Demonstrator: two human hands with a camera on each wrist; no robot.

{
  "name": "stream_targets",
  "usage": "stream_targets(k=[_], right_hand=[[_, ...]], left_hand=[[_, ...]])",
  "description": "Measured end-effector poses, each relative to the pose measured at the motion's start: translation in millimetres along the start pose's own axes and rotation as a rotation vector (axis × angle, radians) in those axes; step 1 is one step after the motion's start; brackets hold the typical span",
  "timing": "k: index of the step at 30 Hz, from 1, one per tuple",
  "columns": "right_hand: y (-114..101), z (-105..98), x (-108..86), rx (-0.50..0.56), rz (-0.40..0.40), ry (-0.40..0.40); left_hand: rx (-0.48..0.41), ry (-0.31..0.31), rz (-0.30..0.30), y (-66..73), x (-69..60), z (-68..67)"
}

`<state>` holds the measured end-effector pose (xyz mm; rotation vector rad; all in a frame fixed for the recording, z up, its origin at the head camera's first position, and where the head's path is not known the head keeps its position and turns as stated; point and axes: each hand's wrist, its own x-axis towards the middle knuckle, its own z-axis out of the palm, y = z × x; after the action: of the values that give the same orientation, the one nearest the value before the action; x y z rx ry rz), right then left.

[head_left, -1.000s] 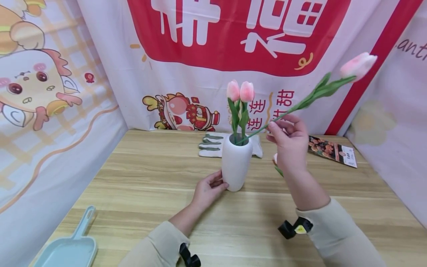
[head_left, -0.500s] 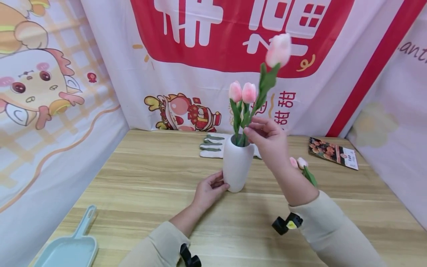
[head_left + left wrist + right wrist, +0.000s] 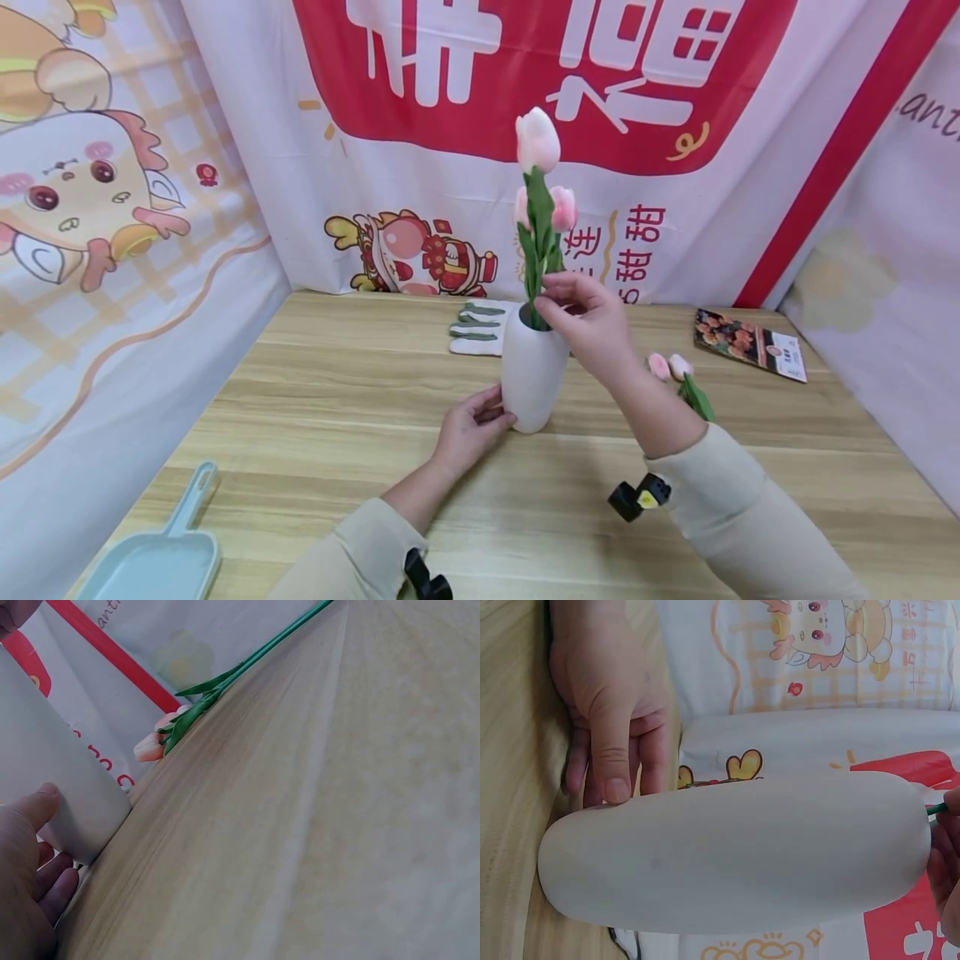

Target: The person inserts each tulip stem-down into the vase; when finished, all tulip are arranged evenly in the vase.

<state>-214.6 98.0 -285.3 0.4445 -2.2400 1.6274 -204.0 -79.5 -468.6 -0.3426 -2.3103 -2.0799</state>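
Observation:
The white vase [image 3: 531,375] stands upright on the wooden table. Two pink tulips [image 3: 564,208] rise from its mouth. A taller pale pink tulip [image 3: 537,142] is upright in front of them, its stem pinched by my right hand [image 3: 596,325] just above the rim. The right wrist view shows a bit of green stem [image 3: 937,809] between the fingertips at the vase's mouth. My left hand [image 3: 467,433] holds the vase's lower left side, thumb and fingers against it; the left wrist view shows the thumb on the vase [image 3: 52,757]. The lower stem inside the vase is hidden.
More tulips [image 3: 680,368] lie on the table right of my right forearm. Behind the vase are white and green gloves [image 3: 480,327]. A printed packet [image 3: 750,343] lies at the back right, a light blue dustpan [image 3: 161,562] at the front left. Printed cloths hang behind.
The tall tulip has swung from leaning far right to upright over the vase, and my right hand has moved left and down to the rim. My left hand has stayed on the vase.

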Motion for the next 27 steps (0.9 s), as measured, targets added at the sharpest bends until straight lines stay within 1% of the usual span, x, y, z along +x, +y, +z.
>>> stream_targets(k=[5, 9, 11, 16, 23, 27], right_hand=[[4.3, 3.0, 1.5, -0.078, -0.018, 0.011], [6.7, 3.2, 1.4, -0.149, -0.007, -0.009], [7.4, 3.3, 1.2, -0.165, -0.003, -0.019], [7.8, 3.8, 1.0, -0.171, 0.001, -0.027], [7.3, 3.7, 1.1, -0.166, 0.016, -0.037], [6.9, 1.2, 0.2, -0.134, 0.028, -0.044]], left_hand=[[0.017, 0.004, 0.008, 1.3, -1.5, -0.2], [0.027, 0.009, 0.017, 1.3, -1.6, 0.0], [0.028, 0.011, 0.019, 1.3, -1.3, 0.1], [0.032, 0.012, 0.032, 0.2, -0.1, 0.7], [0.029, 0.01, 0.026, 0.2, -0.5, 0.5], [0.033, 0.008, 0.03, -0.6, -0.2, 0.5]])
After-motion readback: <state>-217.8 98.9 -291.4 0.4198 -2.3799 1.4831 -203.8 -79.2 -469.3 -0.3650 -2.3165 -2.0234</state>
